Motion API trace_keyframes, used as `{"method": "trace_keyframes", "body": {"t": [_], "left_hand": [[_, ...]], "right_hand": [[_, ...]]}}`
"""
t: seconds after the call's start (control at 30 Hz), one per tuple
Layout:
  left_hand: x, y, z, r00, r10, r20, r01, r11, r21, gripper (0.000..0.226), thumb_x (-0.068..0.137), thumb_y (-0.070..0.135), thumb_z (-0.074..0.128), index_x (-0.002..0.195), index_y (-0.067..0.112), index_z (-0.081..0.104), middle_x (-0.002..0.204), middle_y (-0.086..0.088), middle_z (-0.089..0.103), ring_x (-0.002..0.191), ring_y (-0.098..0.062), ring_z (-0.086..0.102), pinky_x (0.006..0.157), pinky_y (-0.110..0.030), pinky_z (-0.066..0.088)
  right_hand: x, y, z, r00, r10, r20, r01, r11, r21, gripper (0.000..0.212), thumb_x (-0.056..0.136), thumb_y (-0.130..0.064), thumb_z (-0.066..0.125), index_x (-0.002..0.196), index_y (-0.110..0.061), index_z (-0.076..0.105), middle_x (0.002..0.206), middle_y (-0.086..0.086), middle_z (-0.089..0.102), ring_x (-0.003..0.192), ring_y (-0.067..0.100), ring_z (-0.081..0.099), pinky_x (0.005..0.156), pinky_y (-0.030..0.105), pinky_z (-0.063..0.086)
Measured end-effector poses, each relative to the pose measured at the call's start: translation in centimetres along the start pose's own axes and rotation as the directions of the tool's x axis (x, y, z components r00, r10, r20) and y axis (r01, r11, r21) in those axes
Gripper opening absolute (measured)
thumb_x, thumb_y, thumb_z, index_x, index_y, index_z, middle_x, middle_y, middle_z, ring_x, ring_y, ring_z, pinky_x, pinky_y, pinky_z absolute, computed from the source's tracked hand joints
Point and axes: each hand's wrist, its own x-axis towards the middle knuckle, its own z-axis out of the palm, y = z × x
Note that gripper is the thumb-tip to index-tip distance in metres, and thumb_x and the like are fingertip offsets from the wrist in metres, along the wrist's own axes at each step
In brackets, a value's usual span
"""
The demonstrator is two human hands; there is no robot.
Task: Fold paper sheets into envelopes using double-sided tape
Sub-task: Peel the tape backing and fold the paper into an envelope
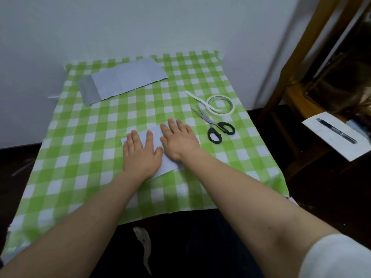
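Folded paper sheet (155, 135) lies mid-table, slightly tilted, directly under both palms: left hand (140, 152) and right hand (178, 141) press it flat with straight fingers, gripping nothing; tape roll (230, 104) sits far right, nearer the right hand

Green-and-white checked cloth (84, 157), pale blue paper (156, 135), black-handled scissors (215, 128).

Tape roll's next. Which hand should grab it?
Right. The right hand lies flat on the folded paper, on its right side, nearest the tape roll and scissors. The left hand presses the left part and can likely hold it down.
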Motion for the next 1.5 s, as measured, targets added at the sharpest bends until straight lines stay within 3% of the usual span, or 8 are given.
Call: {"method": "trace_keyframes", "body": {"t": [0.1, 0.23, 0.33, 0.67, 0.8, 0.97, 1.5], "left_hand": [[0.0, 0.2, -0.5, 0.995, 0.021, -0.102, -0.015, 0.998, 0.055, 0.057, 0.099, 0.035, 0.025, 0.151, 0.019, 0.006, 0.157, -0.017, -0.009, 0.145, -0.031, -0.009, 0.116, -0.042, -0.005], [-0.6, 0.7, 0.4, 0.991, 0.031, -0.131, -0.028, 0.999, 0.028, 0.055, 0.101, 0.035, 0.02, 0.151, 0.017, 0.008, 0.158, -0.014, 0.001, 0.145, -0.031, 0.001, 0.117, -0.043, 0.001], [-0.5, 0.8, 0.8, 0.989, 0.029, -0.148, -0.024, 0.999, 0.03, 0.055, 0.101, 0.036, 0.021, 0.151, 0.018, 0.008, 0.158, -0.015, 0.003, 0.145, -0.034, 0.002, 0.117, -0.044, 0.002], [-0.4, 0.6, 0.4, 0.996, -0.053, -0.076, 0.049, 0.997, -0.057, 0.054, 0.1, 0.043, 0.021, 0.151, 0.03, 0.009, 0.156, -0.022, -0.005, 0.144, -0.035, -0.004, 0.117, -0.043, -0.002], [-1.4, 0.1, 0.4, 0.985, -0.012, -0.173, 0.009, 1.0, -0.019, 0.053, 0.101, 0.039, 0.02, 0.151, 0.025, 0.007, 0.158, -0.015, -0.003, 0.146, -0.03, -0.003, 0.117, -0.042, 0.0], [-1.6, -0.3, 1.2, 0.991, -0.046, -0.123, 0.048, 0.999, 0.012, 0.057, 0.1, 0.039, 0.016, 0.151, 0.019, -0.001, 0.159, -0.009, -0.005, 0.146, -0.025, -0.003, 0.118, -0.042, 0.0], [-1.7, -0.1, 0.8, 0.995, -0.058, -0.084, 0.061, 0.998, 0.032, 0.057, 0.099, 0.041, 0.01, 0.151, 0.02, -0.004, 0.158, -0.011, -0.01, 0.146, -0.026, -0.01, 0.117, -0.045, -0.01]], "right_hand": [[-0.1, -0.3, -0.6, 0.996, -0.041, -0.081, 0.032, 0.994, -0.1, 0.053, 0.102, -0.036, 0.015, 0.152, -0.018, 0.008, 0.16, 0.005, -0.004, 0.147, 0.023, -0.008, 0.118, 0.041, -0.006], [-0.6, -0.1, 0.3, 0.995, -0.09, -0.042, 0.092, 0.995, 0.039, 0.053, 0.102, -0.041, 0.013, 0.152, -0.024, 0.006, 0.16, 0.005, -0.004, 0.147, 0.02, -0.006, 0.119, 0.036, -0.002], [-0.5, 0.2, 1.0, 0.995, -0.077, -0.057, 0.08, 0.995, 0.053, 0.053, 0.101, -0.043, 0.01, 0.151, -0.026, 0.002, 0.16, 0.003, -0.007, 0.147, 0.018, -0.009, 0.119, 0.035, -0.005], [-0.4, 0.4, 0.9, 0.997, -0.072, -0.023, 0.072, 0.997, 0.009, 0.054, 0.101, -0.042, 0.009, 0.151, -0.027, -0.002, 0.159, 0.004, -0.012, 0.146, 0.019, -0.014, 0.118, 0.038, -0.009], [-1.5, -0.2, 1.0, 0.991, -0.083, -0.108, 0.077, 0.995, -0.066, 0.054, 0.101, -0.043, 0.009, 0.151, -0.026, -0.002, 0.159, 0.005, -0.012, 0.146, 0.021, -0.014, 0.118, 0.039, -0.011], [-2.0, -0.2, 1.7, 0.996, -0.061, -0.062, 0.062, 0.998, 0.001, 0.054, 0.101, -0.044, 0.01, 0.151, -0.028, -0.002, 0.159, 0.004, -0.011, 0.147, 0.02, -0.011, 0.118, 0.036, -0.007], [-2.2, -0.9, 1.7, 0.997, -0.022, -0.071, 0.018, 0.998, -0.061, 0.053, 0.101, -0.043, 0.014, 0.151, -0.031, 0.003, 0.16, 0.0, -0.008, 0.147, 0.017, -0.008, 0.118, 0.033, -0.007]]}}
